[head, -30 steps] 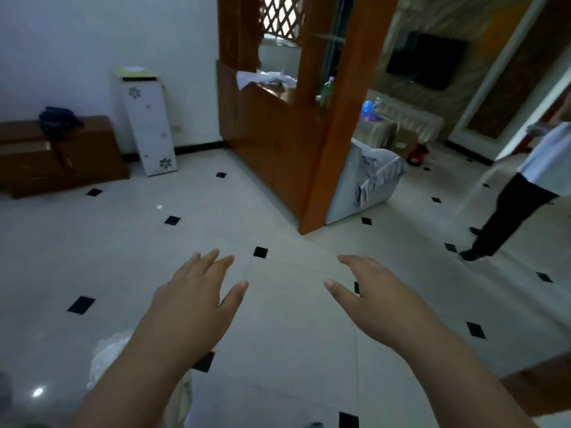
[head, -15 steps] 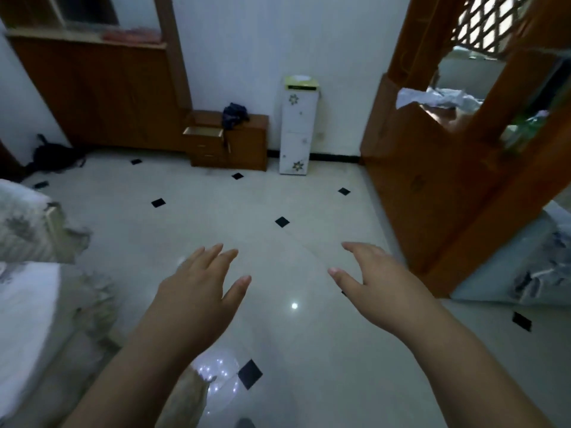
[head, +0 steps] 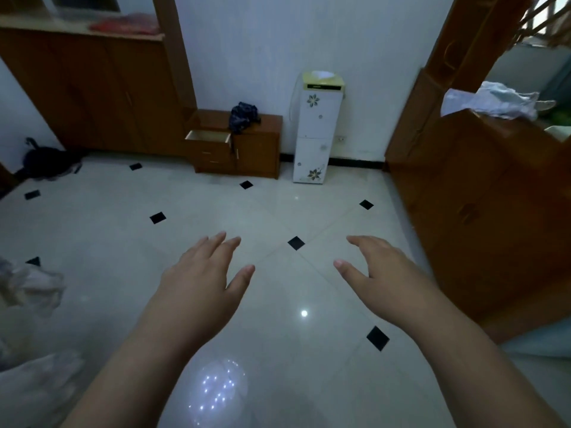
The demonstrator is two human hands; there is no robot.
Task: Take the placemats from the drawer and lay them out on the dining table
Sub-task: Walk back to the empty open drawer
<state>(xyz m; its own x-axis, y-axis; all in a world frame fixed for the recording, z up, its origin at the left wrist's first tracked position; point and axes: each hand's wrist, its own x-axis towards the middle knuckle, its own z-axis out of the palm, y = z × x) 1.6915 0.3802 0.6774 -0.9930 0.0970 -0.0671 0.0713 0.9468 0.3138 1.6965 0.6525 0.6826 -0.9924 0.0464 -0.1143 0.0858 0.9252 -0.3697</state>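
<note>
A low brown cabinet point(head: 256, 146) stands against the far wall, and its top-left drawer point(head: 208, 138) is pulled open. I cannot see inside the drawer from here. No placemats are visible. My left hand point(head: 200, 279) and my right hand point(head: 380, 273) are stretched out in front of me over the tiled floor, palms down, fingers relaxed and holding nothing. Both hands are far from the cabinet.
A dark cloth point(head: 244, 114) lies on the cabinet. A white water dispenser point(head: 316, 128) stands to its right. A wooden partition point(head: 482, 193) fills the right side, a tall wooden wall unit point(head: 92, 88) the left. A black bag point(head: 49, 160) lies on the floor.
The view has swung left and moved nearer the far wall; the cabinet with the open drawer now sits ahead of me. The person at the right is out of view. My hands stay outstretched.
</note>
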